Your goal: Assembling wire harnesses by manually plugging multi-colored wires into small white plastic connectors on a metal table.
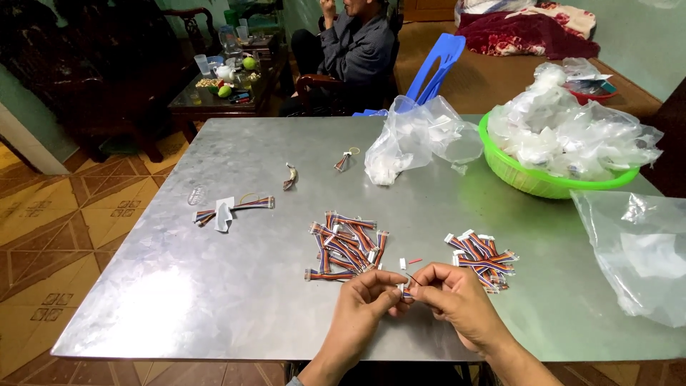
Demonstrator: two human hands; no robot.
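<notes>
— Rainbow-striped, that short ribbon cable [404, 290]; where is it?

— Pinched between both hands just above the near edge of the steel counter [236, 286]. The left hand [364, 299] closes thumb and forefinger on its left end, the right hand [457, 299] grips the other end, a thin dark wire [413, 278] poking up from it.

— How would it handle?

— Very light, limp and bendy, I'd judge; the small white plug is the only stiff part, so fingertips belong there or close beside it.

— Which way does it run?

— Long axis roughly left to right between the hands. Which end carries the plug, I can't tell. Piles of similar cables [346, 246] lie just beyond.
</notes>
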